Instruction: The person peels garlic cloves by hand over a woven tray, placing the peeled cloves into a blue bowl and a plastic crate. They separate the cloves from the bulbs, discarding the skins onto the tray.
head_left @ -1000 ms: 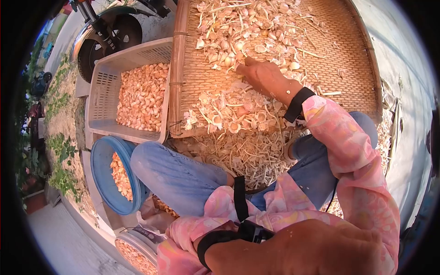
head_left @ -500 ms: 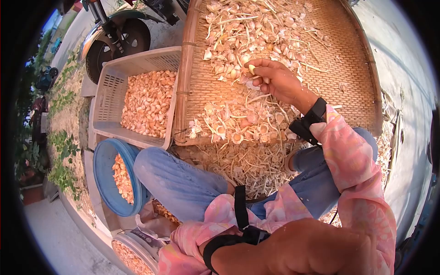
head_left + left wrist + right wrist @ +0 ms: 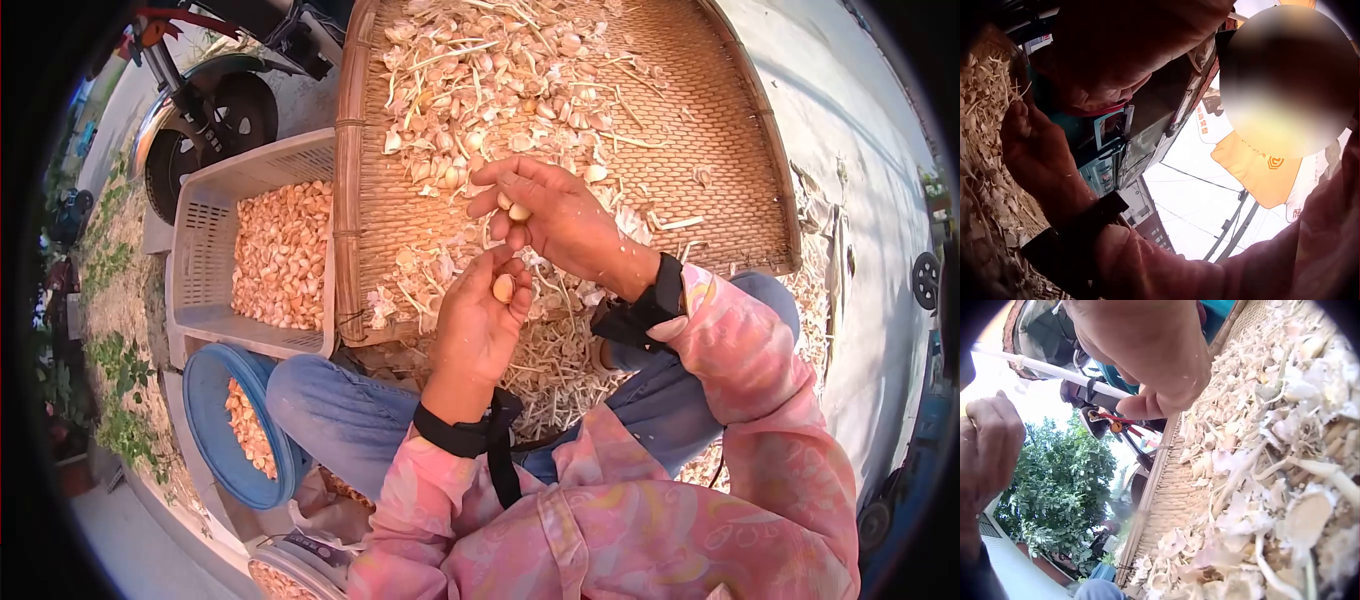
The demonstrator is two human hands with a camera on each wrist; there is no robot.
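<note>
In the head view my left hand [image 3: 468,325] is turned palm up, its fingers curled round a garlic clove [image 3: 503,289]. Just above and to the right, my right hand [image 3: 572,222] pinches pale garlic cloves [image 3: 516,210] between thumb and fingers. The fingertips of both hands come close together over the near part of a woven bamboo tray [image 3: 720,190]. Garlic cloves and dry stalks [image 3: 470,90] lie heaped on its far part, with loose skins [image 3: 425,275] nearer me. In the right wrist view the right hand [image 3: 1147,353] hides what it holds.
Left of the tray stands a plastic crate [image 3: 195,245] of cloves, with a blue basin [image 3: 210,430] of cloves nearer me. A tub [image 3: 290,560] sits lower left. A vehicle wheel [image 3: 235,115] is beyond the crate. Stalk litter [image 3: 560,385] covers the ground between the knees.
My right hand has lifted from the heap with cloves and drawn back toward me. My left hand has risen from low in front of the body to meet it.
</note>
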